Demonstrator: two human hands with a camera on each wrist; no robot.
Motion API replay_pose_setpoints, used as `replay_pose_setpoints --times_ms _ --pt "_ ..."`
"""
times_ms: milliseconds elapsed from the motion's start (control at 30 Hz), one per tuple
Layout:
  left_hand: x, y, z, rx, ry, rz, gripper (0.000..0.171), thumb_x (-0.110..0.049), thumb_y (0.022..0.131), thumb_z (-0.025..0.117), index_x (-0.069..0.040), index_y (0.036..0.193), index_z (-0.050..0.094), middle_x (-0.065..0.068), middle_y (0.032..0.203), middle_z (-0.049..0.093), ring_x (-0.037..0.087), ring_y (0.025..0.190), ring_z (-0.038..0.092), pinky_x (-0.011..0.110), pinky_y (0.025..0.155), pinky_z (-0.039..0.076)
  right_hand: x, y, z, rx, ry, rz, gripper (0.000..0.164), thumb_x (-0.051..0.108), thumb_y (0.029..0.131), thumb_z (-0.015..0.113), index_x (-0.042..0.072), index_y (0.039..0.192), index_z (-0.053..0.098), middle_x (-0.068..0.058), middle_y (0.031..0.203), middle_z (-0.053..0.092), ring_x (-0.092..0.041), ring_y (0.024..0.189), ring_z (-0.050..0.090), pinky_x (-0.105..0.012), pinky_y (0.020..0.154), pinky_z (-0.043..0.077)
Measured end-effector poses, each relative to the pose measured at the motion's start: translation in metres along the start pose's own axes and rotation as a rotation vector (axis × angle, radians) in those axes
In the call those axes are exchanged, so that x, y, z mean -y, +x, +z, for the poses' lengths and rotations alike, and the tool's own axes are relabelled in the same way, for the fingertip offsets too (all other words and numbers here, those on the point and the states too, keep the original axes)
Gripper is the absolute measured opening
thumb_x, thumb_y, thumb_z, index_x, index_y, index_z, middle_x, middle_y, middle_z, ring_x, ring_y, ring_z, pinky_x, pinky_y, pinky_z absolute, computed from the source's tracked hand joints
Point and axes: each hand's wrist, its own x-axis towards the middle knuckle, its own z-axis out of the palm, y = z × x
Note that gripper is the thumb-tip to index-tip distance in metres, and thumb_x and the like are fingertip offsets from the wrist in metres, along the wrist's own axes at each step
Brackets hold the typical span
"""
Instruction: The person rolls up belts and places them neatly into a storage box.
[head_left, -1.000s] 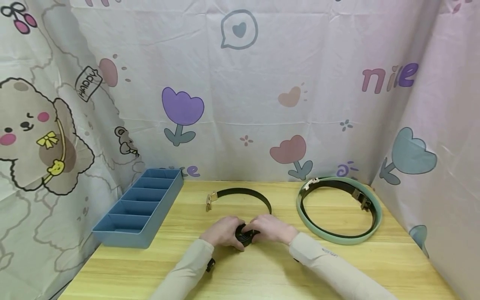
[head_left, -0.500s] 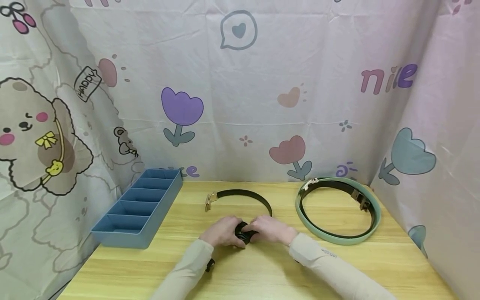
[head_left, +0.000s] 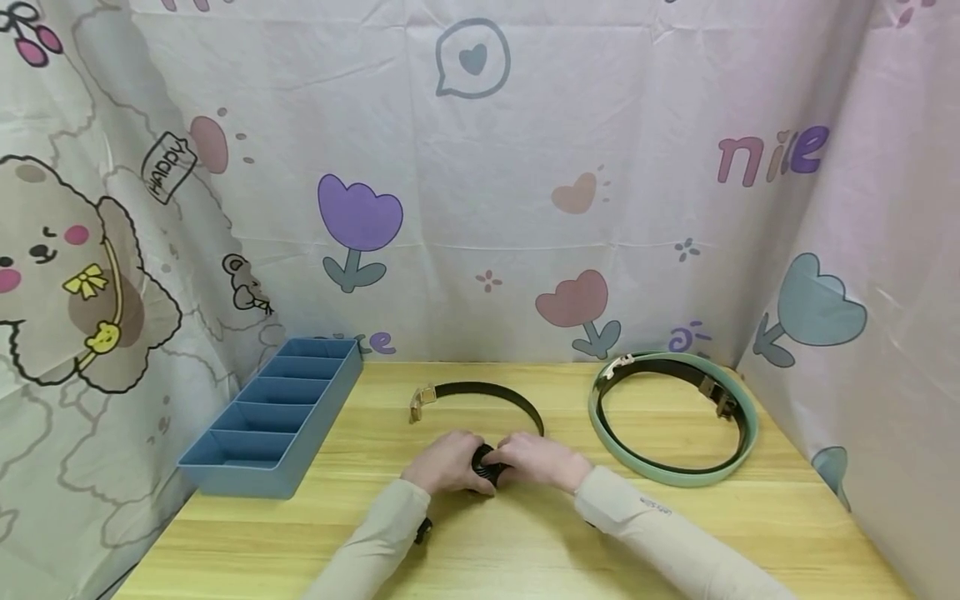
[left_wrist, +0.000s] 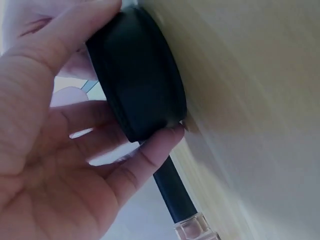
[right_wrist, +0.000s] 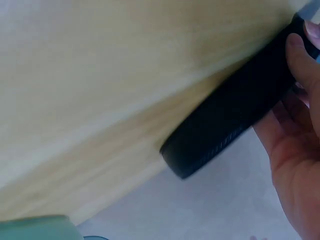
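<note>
A black belt is partly coiled on the table; its outer strap curves behind the hands to a gold buckle. My left hand holds the coil from the left, thumb on the near side. In the left wrist view, the coil stands on edge between thumb and fingers. My right hand grips the coil from the right. In the right wrist view, the thumb presses the strap, which bends away beyond the fingers. The fingers partly hide the coil's centre.
A blue organizer box with several compartments stands at the left. On the right lies a large ring of a green belt with a dark belt and metal buckles inside it. A printed curtain surrounds the wooden table.
The coil has turned and tilted a little between my hands. The strap's far curve has drawn slightly nearer to me. The head view has shifted slightly; the box and the other belts stay put.
</note>
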Motion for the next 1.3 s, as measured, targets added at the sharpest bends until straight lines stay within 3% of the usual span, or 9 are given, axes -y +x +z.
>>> replay_pose_setpoints --times_ms 167,267,467,733,1000,1200,1300 --pt "0.001 0.000 -0.002 0.061 -0.025 0.042 0.040 -0.036 0.065 0.088 -0.020 0.092 0.062 -0.009 0.083 0.060 0.005 0.072 0.052 0.022 0.069 0.045 -0.001 -0.003 -0.003 0.017 0.017 0.036 0.036 0.026 0.085 0.074 0.019 0.120 0.069 0.002 0.101 0.068 -0.003 0.086 0.060 -0.016 0.076 0.048" --pt "0.000 -0.001 -0.002 0.080 -0.034 0.032 0.042 -0.036 0.066 0.088 -0.019 0.094 0.062 -0.009 0.084 0.060 0.005 0.073 0.052 0.022 0.068 0.045 -0.002 -0.003 -0.002 -0.011 -0.027 0.025 0.031 0.033 0.083 0.075 0.021 0.112 0.072 0.006 0.095 0.069 -0.001 0.082 0.059 -0.016 0.073 0.048" --pt "-0.004 0.001 -0.001 0.046 -0.032 -0.043 0.052 -0.047 0.064 0.088 -0.013 0.093 0.063 -0.003 0.085 0.059 0.009 0.072 0.052 0.026 0.066 0.046 -0.006 -0.004 0.004 -0.094 -0.158 0.020 0.028 0.051 0.079 0.070 0.029 0.095 0.074 0.015 0.075 0.065 0.004 0.062 0.048 -0.015 0.055 0.039" --pt "0.001 0.003 -0.003 0.089 -0.082 0.000 0.045 -0.033 0.063 0.091 -0.015 0.093 0.064 -0.005 0.087 0.062 0.008 0.077 0.053 0.025 0.072 0.046 -0.007 -0.008 0.000 -0.039 -0.017 0.050 0.037 0.034 0.080 0.078 0.023 0.115 0.071 0.006 0.100 0.071 -0.002 0.085 0.062 -0.019 0.077 0.050" --pt "0.001 0.000 0.000 0.049 -0.073 -0.046 0.051 -0.036 0.062 0.091 -0.011 0.097 0.063 -0.001 0.090 0.061 0.011 0.079 0.054 0.029 0.075 0.048 -0.001 -0.002 0.000 -0.044 -0.077 0.050 0.025 0.038 0.079 0.078 0.024 0.099 0.073 0.013 0.084 0.070 0.003 0.073 0.058 -0.016 0.068 0.048" --pt "0.004 0.003 -0.004 0.096 -0.072 0.016 0.046 -0.028 0.062 0.092 -0.016 0.096 0.062 -0.004 0.090 0.061 0.009 0.080 0.054 0.027 0.075 0.047 -0.004 -0.007 -0.001 -0.006 0.008 0.101 0.044 0.042 0.080 0.077 0.024 0.120 0.068 0.006 0.098 0.068 -0.001 0.082 0.058 -0.019 0.075 0.048" --pt "0.005 0.002 -0.005 0.117 -0.066 0.047 0.048 -0.027 0.063 0.092 -0.017 0.099 0.062 -0.004 0.093 0.062 0.009 0.083 0.055 0.027 0.077 0.047 -0.004 -0.007 -0.001 0.002 0.043 0.113 0.046 0.041 0.080 0.078 0.023 0.121 0.068 0.003 0.102 0.067 -0.003 0.087 0.059 -0.020 0.078 0.049"
